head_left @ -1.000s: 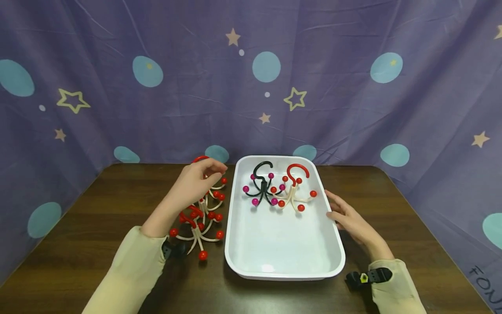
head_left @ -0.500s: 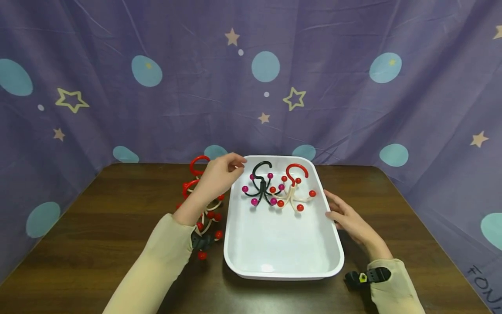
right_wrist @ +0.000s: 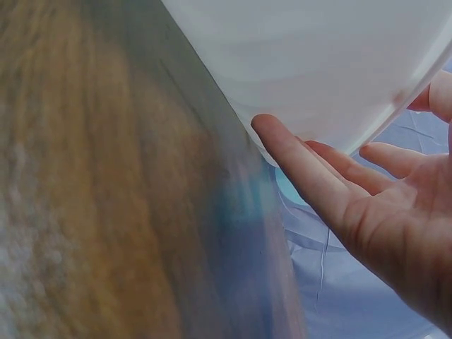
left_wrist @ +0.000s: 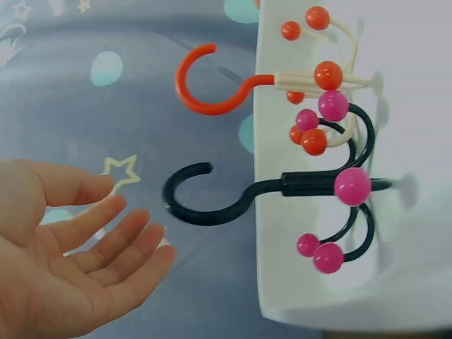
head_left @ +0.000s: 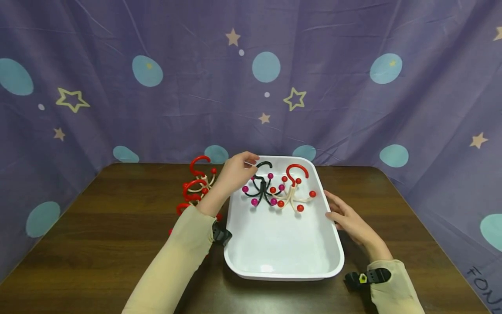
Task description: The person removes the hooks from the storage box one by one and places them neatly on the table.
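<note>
My left hand (head_left: 237,172) reaches over the left rim of the white tray (head_left: 284,246), its fingertips right at the curved top of a black multi-arm hook (head_left: 263,186) with magenta ball tips. In the left wrist view, a gap shows between the relaxed left fingers and the black hook's crook (left_wrist: 212,215); nothing is in the palm. Beside it in the tray stands a cream hook (head_left: 292,192) with a red crook and red balls. My right hand (head_left: 350,221) rests against the tray's right side, fingers extended along the outer wall (right_wrist: 332,78) in the right wrist view.
Several more cream hooks (head_left: 201,179) with red crooks stand on the wooden table (head_left: 117,209) left of the tray, partly hidden behind the left forearm. A purple patterned curtain (head_left: 333,109) hangs behind the table.
My left hand has moved right, from above the hooks on the table to the black hook in the tray. The right hand and tray stay in place.
</note>
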A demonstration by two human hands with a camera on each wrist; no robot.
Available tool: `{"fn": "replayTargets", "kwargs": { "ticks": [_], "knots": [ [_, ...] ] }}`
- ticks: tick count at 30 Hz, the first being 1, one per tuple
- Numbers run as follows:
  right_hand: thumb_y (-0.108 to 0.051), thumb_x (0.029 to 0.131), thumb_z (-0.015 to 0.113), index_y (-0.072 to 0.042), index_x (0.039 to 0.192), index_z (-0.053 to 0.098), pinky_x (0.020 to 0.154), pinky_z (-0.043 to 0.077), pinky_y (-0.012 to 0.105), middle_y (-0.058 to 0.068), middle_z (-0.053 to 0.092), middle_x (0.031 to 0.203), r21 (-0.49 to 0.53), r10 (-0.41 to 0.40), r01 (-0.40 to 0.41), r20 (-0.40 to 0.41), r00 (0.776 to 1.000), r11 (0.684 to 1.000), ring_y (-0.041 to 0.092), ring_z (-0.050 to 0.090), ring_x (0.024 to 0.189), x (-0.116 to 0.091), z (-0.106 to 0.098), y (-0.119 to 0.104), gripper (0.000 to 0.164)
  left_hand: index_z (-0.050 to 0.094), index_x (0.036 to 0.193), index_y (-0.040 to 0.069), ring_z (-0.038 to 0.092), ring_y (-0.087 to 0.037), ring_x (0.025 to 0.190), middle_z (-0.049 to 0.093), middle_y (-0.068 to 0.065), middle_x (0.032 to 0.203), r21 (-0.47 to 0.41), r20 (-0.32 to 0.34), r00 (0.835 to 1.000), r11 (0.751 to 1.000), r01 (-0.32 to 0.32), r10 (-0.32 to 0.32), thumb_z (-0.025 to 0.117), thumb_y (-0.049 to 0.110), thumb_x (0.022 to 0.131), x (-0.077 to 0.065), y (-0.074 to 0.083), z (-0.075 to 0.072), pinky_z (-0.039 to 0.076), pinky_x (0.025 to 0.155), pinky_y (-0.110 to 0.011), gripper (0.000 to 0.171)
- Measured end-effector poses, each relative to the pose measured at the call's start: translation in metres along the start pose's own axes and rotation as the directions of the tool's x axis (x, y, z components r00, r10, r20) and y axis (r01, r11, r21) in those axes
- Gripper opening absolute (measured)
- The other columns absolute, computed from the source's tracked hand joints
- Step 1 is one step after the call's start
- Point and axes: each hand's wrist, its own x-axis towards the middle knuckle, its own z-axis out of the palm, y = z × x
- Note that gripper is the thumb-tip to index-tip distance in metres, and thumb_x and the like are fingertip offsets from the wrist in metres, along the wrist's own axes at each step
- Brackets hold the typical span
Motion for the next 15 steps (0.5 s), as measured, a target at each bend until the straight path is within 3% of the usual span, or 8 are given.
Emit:
{"fn": "replayTargets", "kwargs": {
  "ticks": [6, 15],
  "knots": [
    [-0.008, 0.090, 0.047, -0.011, 0.146, 0.013, 0.076, 0.053, 0.040, 0.034, 0.033, 0.134, 0.001, -0.003, 0.003, -0.002, 1.000, 1.000, 0.034, 0.054, 0.104, 0.000, 0.000, 0.000, 0.066, 0.057, 0.120, 0.008, 0.056, -0.025, 0.107, 0.059, -0.010, 0.117, 0.032, 0.017, 0.999, 0.999, 0.032, -0.032, 0.054, 0.012, 0.085, 0.010, -0.003, 0.010, 0.048, 0.085, -0.036, 0.035],
    [-0.009, 0.091, 0.048, -0.011, 0.146, 0.013, 0.076, 0.053, 0.041, 0.035, 0.032, 0.135, 0.012, -0.005, 0.005, 0.000, 1.000, 1.000, 0.035, 0.053, 0.105, 0.000, 0.000, 0.001, 0.066, 0.058, 0.119, 0.007, 0.058, -0.024, 0.101, 0.061, -0.013, 0.112, 0.114, 0.034, 0.999, 0.993, 0.007, -0.011, 0.053, 0.009, 0.086, 0.017, -0.005, 0.022, 0.046, 0.085, -0.035, 0.033]
  ]
}}
